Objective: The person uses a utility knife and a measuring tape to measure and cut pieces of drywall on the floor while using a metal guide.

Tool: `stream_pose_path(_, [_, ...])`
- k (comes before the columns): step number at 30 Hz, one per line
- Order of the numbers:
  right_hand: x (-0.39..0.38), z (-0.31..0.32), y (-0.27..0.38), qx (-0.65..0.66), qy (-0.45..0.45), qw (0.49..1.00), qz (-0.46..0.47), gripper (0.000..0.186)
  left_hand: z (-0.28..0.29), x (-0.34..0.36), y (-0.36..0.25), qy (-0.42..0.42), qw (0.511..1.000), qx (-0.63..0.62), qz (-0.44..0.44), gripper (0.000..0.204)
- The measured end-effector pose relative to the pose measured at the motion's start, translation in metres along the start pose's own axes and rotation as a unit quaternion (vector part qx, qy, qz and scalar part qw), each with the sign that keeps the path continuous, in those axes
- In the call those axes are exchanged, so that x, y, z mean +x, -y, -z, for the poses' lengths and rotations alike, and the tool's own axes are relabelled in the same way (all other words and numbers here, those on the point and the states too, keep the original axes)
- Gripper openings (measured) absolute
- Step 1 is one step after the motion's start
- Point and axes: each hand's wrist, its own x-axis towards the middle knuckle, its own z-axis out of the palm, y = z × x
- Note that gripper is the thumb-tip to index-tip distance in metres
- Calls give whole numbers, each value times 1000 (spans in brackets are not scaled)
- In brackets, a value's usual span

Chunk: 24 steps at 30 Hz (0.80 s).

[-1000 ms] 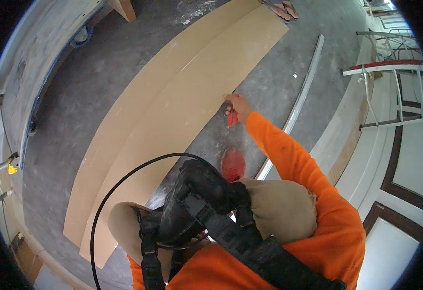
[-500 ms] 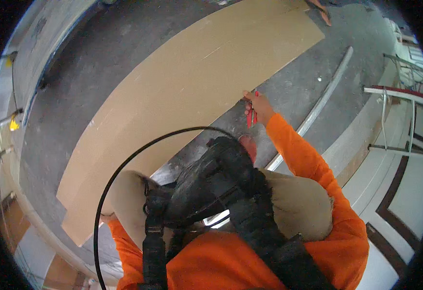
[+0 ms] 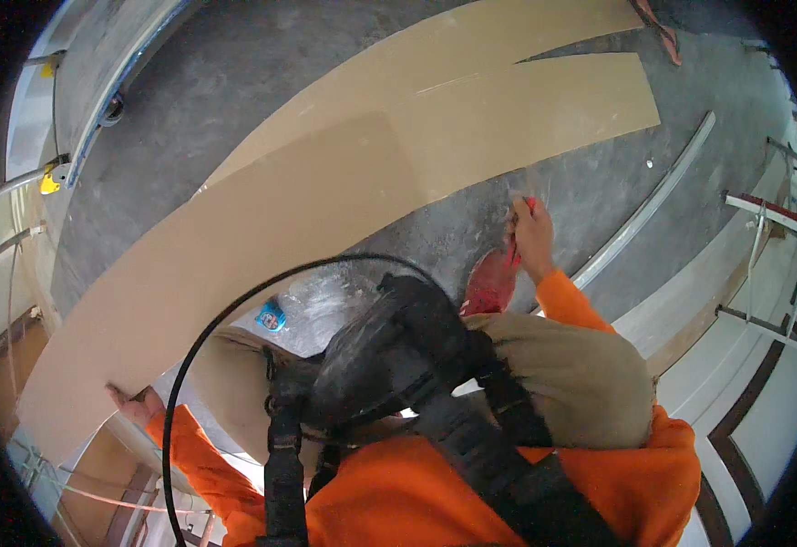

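Observation:
My left hand (image 3: 138, 402) grips the lower-left edge of the nearer long tan board (image 3: 325, 201). This board overlaps a second tan board (image 3: 398, 50) behind it, with a narrow gap between them at the right. My right hand (image 3: 529, 232) is closed on a red-handled tool (image 3: 513, 252), just below the nearer board's edge. A red shoe (image 3: 488, 284) is beside that hand on the grey floor. A small blue round object (image 3: 271, 314) lies under the board's edge near my knees. A black cable (image 3: 234, 304) loops across the lower board.
A long pale metal strip (image 3: 644, 210) lies at the right, near a white metal frame (image 3: 763, 219) and white panels with dark trim. A worn raised platform on wheels (image 3: 111, 64) stands upper left. Pink-red footwear (image 3: 661, 32) sits beyond the boards, upper right.
The nearer board has shifted down-left, opening a gap from the far one. My left hand has come into view on it. My right hand has left its edge; the blue object is now exposed.

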Motion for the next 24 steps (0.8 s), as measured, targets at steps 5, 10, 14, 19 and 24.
stream_pose_path(5, [39,-41,21,-239,99,957,133,22,-1,18,-14,50,990,108,-78,44])
stream_pose_path(10, [58,-79,43,-346,170,872,301,24,-18,0,-41,26,997,60,-29,42])
stream_pose_path(14, [83,-65,31,-359,140,883,268,24,-48,-105,-40,25,970,231,-72,40])
stream_pose_path(19, [80,-68,8,-356,173,877,273,24,34,-167,-84,39,969,246,-10,51])
stream_pose_path(24, [84,-53,14,-382,206,864,255,25,-27,-243,-120,213,747,522,352,52])
